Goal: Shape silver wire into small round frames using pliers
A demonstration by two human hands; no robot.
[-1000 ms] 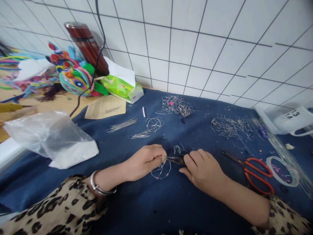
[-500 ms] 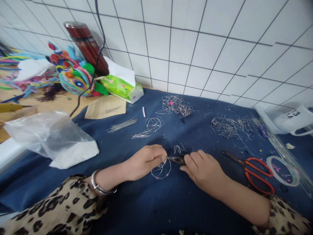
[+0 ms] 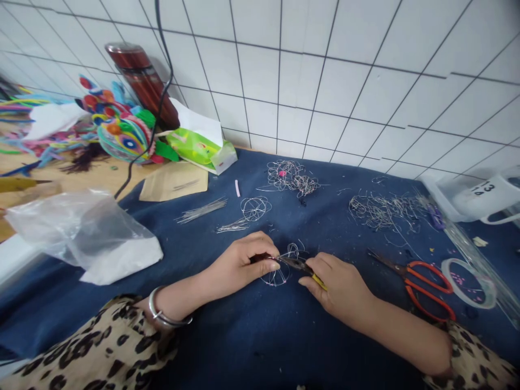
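Between thumb and fingers, my left hand (image 3: 249, 260) pinches the upper edge of a round wire frame (image 3: 275, 277), a thin silver ring with inner wires and small pink beads. My right hand (image 3: 339, 279) is closed around a pair of pliers (image 3: 298, 264) with a yellow handle. Their dark jaws point left and meet the wire beside my left fingertips; whether they grip it I cannot tell. Just behind the pliers lie loose curled wires (image 3: 293, 249). Farther back rests another round wire frame (image 3: 255, 208), near a bundle of short wires (image 3: 232, 225).
On the blue cloth (image 3: 227, 346) lie tangled wire heaps (image 3: 290, 176), straight wires (image 3: 202, 210) and orange-handled scissors (image 3: 428, 287). A ring-shaped dish (image 3: 489, 295) with pink beads sits right. Left are a plastic bag (image 3: 81, 227), tissues (image 3: 199, 149) and a red flask (image 3: 142, 81) by the tiled wall.
The pliers have tilted, so their yellow handle now shows below my right fingers. The wire frame has turned and shifted slightly right and up with my left fingers.
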